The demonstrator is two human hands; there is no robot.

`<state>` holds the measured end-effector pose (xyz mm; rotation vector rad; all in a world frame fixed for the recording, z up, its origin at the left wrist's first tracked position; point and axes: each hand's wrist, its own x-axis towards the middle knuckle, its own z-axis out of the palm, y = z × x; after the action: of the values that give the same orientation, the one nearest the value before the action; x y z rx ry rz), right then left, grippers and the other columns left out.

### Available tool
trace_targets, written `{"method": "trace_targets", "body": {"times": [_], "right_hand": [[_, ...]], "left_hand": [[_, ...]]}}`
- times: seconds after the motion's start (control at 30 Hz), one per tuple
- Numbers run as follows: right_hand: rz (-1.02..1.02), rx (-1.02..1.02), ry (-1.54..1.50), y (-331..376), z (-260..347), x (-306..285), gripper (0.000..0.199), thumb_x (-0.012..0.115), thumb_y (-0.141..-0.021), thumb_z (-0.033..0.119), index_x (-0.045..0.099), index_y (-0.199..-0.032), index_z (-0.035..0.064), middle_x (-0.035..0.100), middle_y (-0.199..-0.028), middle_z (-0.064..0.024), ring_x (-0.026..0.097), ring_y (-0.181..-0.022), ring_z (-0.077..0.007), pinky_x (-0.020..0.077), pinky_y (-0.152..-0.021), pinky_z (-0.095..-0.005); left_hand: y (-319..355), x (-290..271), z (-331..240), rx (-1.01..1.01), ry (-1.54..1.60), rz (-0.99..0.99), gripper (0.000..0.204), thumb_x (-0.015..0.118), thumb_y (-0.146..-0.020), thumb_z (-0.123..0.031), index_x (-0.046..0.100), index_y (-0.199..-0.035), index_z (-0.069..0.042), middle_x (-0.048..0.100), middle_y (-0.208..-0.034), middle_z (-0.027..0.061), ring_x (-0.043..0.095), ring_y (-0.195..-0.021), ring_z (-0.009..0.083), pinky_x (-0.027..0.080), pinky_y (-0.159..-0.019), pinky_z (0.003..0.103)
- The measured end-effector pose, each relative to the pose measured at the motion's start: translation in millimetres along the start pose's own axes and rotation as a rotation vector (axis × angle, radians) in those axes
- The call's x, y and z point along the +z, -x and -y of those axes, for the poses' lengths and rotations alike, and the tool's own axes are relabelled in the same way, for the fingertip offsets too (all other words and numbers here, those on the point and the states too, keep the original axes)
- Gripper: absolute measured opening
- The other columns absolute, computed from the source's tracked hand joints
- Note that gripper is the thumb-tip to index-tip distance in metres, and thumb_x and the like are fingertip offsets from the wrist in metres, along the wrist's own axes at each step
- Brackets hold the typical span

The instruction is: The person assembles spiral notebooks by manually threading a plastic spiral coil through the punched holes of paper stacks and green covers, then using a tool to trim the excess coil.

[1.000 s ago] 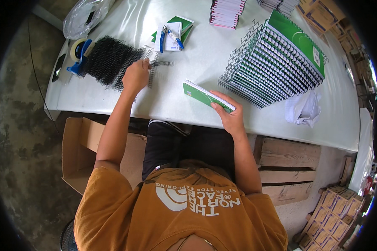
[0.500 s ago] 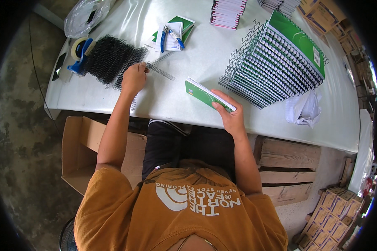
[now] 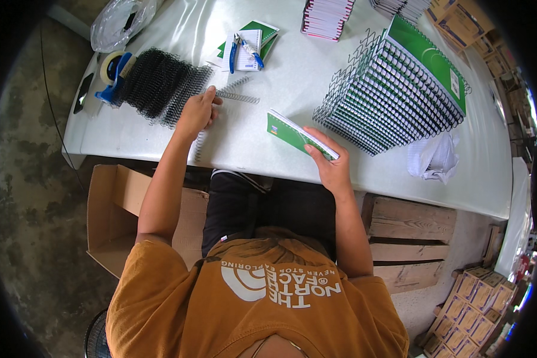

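Observation:
My left hand (image 3: 200,113) is closed in a pinch beside a heap of black wire spirals (image 3: 155,83). A thin spiral coil (image 3: 199,148) hangs out below its palm, and another coil (image 3: 240,98) reaches right from near its fingertips; whether the fingers grip one or both is hard to tell. My right hand (image 3: 330,161) is closed around a small green notebook (image 3: 292,137), thumb on the cover and punched edge facing up and away. To its right stands a tall stack of green spiral notebooks (image 3: 394,89), their coils toward me.
Blue-handled pliers (image 3: 232,56) lie on small notebooks at the back. A blue tape dispenser (image 3: 114,80) and a phone (image 3: 83,92) sit at the left edge. Further off are a pink-edged stack (image 3: 325,18) and a white crumpled bag (image 3: 434,156). An open carton (image 3: 110,215) is below the table.
My left hand has moved slightly right, away from the heap, and the coils by it have shifted the same way. My right hand and the notebook have barely moved.

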<state>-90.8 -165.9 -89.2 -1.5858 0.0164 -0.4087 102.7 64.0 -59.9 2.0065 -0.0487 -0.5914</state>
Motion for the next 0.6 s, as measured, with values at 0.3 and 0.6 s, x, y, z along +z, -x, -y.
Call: {"method": "trace_targets", "body": {"times": [0.3,0.6], "right_hand": [[-0.034,-0.013,0.004,-1.8,-2.1,-1.7,0.029,0.059,-0.084,-0.003,0.060,-0.113,-0.0015,0.065,-0.107,-0.0103,0.059,-0.099,-0.0124,0.0449,-0.086,-0.0241],[-0.040,-0.068,0.020,4.3,4.3,-3.5,0.024,0.059,-0.083,-0.003,0.061,-0.107,-0.0024,0.066,-0.104,-0.0096,0.061,-0.092,-0.0122,0.0470,-0.082,-0.0236]], "left_hand": [[5.0,4.4,-8.9,-0.240,0.473,0.169,0.038,0.040,-0.096,-0.037,0.056,-0.097,-0.002,0.047,-0.062,-0.0030,0.038,-0.049,0.0063,0.033,-0.044,0.022],[7.5,14.0,-14.8,-0.125,0.245,0.059,0.038,0.040,-0.096,-0.038,0.053,-0.104,-0.003,0.045,-0.065,-0.0038,0.035,-0.048,0.0055,0.031,-0.042,0.022]]}}
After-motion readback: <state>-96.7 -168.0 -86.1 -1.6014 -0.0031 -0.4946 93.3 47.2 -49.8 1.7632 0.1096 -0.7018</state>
